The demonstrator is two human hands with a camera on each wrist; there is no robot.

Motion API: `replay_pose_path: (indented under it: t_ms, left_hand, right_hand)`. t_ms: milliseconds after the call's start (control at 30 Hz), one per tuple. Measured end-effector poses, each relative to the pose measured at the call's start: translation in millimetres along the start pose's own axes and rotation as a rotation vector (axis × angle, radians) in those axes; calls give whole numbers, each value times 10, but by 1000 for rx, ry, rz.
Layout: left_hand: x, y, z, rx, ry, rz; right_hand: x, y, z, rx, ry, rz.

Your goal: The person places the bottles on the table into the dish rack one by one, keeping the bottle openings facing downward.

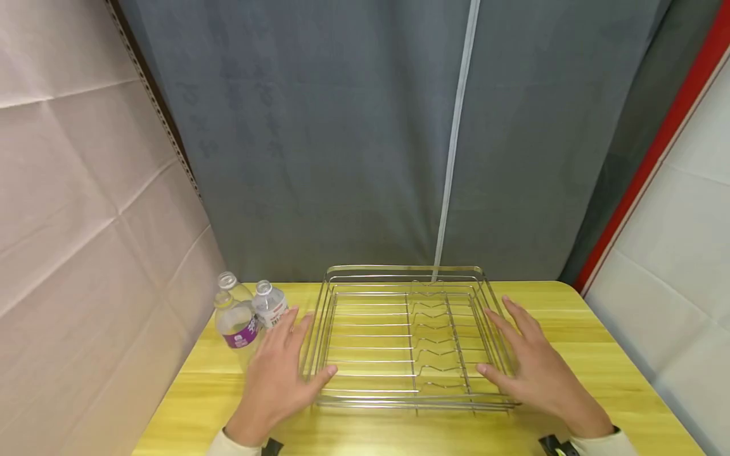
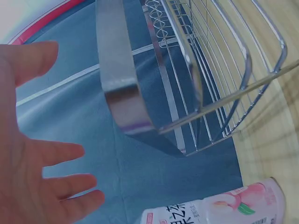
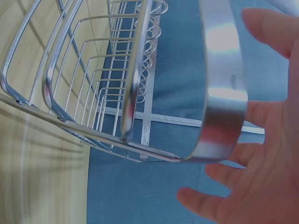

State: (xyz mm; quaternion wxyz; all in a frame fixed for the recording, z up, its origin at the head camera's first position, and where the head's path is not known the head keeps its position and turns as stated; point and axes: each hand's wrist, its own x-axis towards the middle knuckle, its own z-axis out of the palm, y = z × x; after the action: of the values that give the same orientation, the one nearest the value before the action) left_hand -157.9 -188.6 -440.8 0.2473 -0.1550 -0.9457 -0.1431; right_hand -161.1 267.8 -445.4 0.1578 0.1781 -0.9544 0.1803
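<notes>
Flanking the wire rack (image 1: 410, 335), left grip (image 1: 279, 373) at nine o'clock, right grip (image 1: 538, 367) at three, both released: seemingly reaching; holding needs closing inward.

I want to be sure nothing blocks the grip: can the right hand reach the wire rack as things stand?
Probably yes: the right hand is beside the wire rack, thumb and fingers apart, and no other object shows between them. The bottles stand off the opposite side, near the left hand.

Both hands (image 1: 279, 377) (image 1: 538, 373) apart, fingers (image 1: 521, 320) outstretched
</notes>
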Motion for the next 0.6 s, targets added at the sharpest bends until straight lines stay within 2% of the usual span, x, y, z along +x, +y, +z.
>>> replay_pose_path:
  t_ms: [167, 300, 467, 600]
  left_hand:
    - [-35, -67, -9, -51, 142, 36]
    - [-62, -105, -33, -107, 229, 32]
    - [-141, -152, -73, -152, 338, -7]
    - [-210, -211, -105, -210, 405, -74]
  right_hand:
    - [-26, 30, -10, 89, -34, 16]
    - [-54, 47, -26, 130, -36, 33]
    - [-81, 85, -34, 176, -8, 39]
    - [-68, 137, -29, 205, 12, 50]
